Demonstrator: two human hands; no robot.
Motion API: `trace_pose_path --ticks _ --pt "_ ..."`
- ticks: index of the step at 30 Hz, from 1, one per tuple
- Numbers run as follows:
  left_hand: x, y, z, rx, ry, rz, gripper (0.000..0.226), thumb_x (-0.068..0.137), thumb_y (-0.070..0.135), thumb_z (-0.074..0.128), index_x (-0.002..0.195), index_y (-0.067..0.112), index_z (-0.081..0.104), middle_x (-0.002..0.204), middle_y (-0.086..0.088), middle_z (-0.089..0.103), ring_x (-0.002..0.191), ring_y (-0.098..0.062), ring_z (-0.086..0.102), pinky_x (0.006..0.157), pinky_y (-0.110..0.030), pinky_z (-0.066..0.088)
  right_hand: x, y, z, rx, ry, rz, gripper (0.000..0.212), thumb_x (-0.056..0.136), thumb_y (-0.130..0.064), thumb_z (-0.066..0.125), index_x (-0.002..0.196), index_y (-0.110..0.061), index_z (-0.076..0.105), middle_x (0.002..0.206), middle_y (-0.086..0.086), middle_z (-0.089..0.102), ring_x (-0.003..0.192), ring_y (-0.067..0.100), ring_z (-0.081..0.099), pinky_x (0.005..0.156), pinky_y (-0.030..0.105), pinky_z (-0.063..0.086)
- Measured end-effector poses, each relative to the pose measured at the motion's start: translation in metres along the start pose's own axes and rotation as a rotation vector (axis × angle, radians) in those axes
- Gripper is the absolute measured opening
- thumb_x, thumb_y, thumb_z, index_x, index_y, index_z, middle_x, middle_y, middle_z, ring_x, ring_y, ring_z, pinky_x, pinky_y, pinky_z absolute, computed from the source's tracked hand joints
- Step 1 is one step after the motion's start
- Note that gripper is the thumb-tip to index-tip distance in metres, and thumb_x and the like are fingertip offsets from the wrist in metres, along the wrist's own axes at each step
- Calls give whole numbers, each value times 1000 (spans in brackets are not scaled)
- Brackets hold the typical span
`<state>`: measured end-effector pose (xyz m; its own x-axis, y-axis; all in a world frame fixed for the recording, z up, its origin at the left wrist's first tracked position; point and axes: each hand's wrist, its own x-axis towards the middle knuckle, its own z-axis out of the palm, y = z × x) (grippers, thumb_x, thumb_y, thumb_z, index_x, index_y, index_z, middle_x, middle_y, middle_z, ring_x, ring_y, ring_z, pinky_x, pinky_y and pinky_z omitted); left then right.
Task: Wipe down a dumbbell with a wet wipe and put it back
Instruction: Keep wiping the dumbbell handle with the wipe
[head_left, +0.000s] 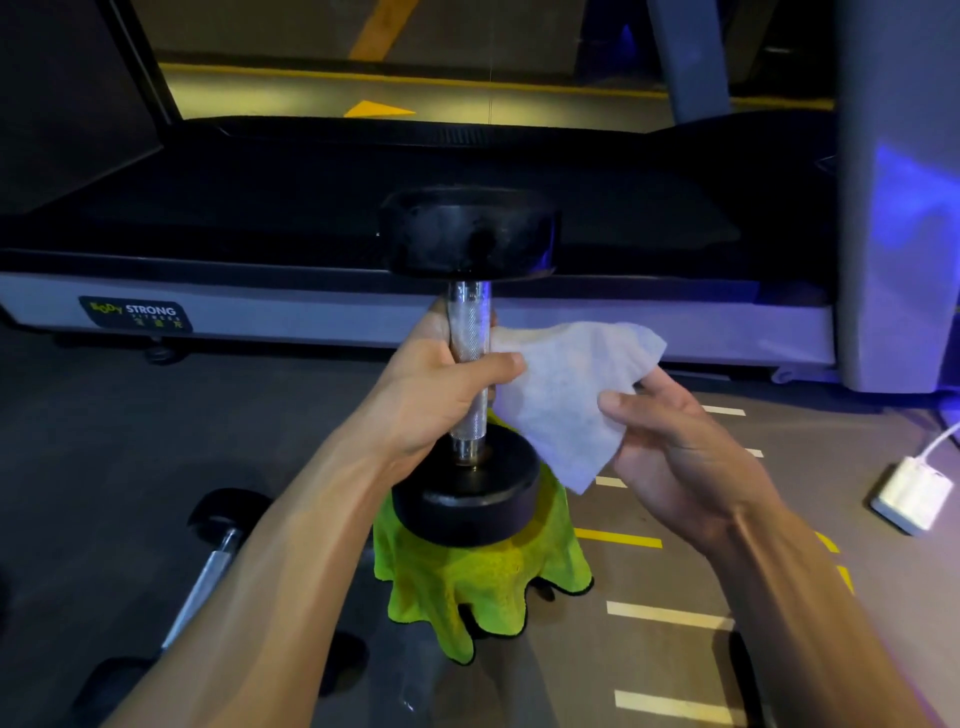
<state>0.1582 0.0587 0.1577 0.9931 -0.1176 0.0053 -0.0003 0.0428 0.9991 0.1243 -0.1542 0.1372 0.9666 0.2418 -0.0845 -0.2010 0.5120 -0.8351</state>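
Observation:
A black dumbbell (467, 234) with a knurled silver handle stands upright in the middle of the head view. Its lower head sits on a lime-green cloth (467, 587). My left hand (441, 384) grips the handle around its middle. My right hand (675, 447) holds a white wet wipe (566, 395) pinched under the thumb, spread out just right of the handle and touching it near my left thumb.
A second dumbbell (208, 561) lies on the dark floor at lower left. A treadmill (311, 312) runs across behind the work. A white power adapter (911, 493) with a cable lies at right. Yellow and white floor stripes (670, 616) mark the lower right.

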Motion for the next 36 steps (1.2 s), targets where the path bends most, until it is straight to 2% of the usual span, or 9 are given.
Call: trace_pose_path --ticks 5,10,15,19,23,26,29,32,36 --pt "-1 1 0 18 -10 7 27 93 -1 73 102 15 54 93 -17 61 82 -28 61 75 -41 55 4 -11 3 -49 222 -3 44 87 -15 63 128 1 64 122 23 72 110 34 70 96 50 56" --pt "2 1 -1 50 -23 22 28 84 16 79 102 13 58 89 -13 65 81 -26 65 81 -45 61 -2 -12 9 -121 109 97 48 99 -39 49 137 -12 61 128 11 73 118 27 70 95 48 60" --pt "-1 0 -1 51 0 31 23 95 2 74 99 15 55 89 -8 64 85 -24 64 91 -48 59 -7 -12 0 -369 113 -9 41 92 -6 63 133 -16 64 123 10 75 111 31 73 87 46 61" --pt "-2 0 1 53 -6 46 25 94 -4 71 98 14 54 81 -3 64 68 -12 67 73 -37 64 -7 -15 -7 -436 151 -112 29 101 -4 53 122 -13 72 116 13 77 101 29 76 80 41 62" --pt "0 0 4 72 18 80 29 90 -7 75 94 16 57 83 -3 62 68 -9 61 64 -23 54 -13 -30 -11 -606 8 -322 44 99 6 51 103 -25 82 103 -3 79 94 11 73 79 25 58" --pt "0 -1 4 44 28 64 32 88 -11 74 92 16 59 81 -2 62 70 -14 62 72 -39 59 -18 -41 -19 -1031 -71 -467 47 89 20 50 98 -15 81 97 7 75 90 22 69 77 37 55" --pt "-1 0 4 20 23 67 31 78 -6 79 87 19 61 81 -4 65 77 -28 64 84 -59 60 -20 -44 -17 -1145 -20 -516 45 74 12 39 82 -8 77 87 7 63 80 25 61 65 33 48" --pt "0 0 5 63 34 78 31 79 -10 71 87 18 60 80 -3 66 69 -18 64 69 -37 58 -22 -38 -12 -1065 125 -480 46 69 7 33 66 -23 67 68 -4 53 57 16 45 51 21 35" --pt "0 0 5 105 50 95 31 74 -5 71 87 20 61 84 -3 68 76 -22 62 72 -39 53 -17 -27 -13 -943 272 -346 31 77 -2 36 70 -17 62 67 33 40 57 37 32 54 34 26"
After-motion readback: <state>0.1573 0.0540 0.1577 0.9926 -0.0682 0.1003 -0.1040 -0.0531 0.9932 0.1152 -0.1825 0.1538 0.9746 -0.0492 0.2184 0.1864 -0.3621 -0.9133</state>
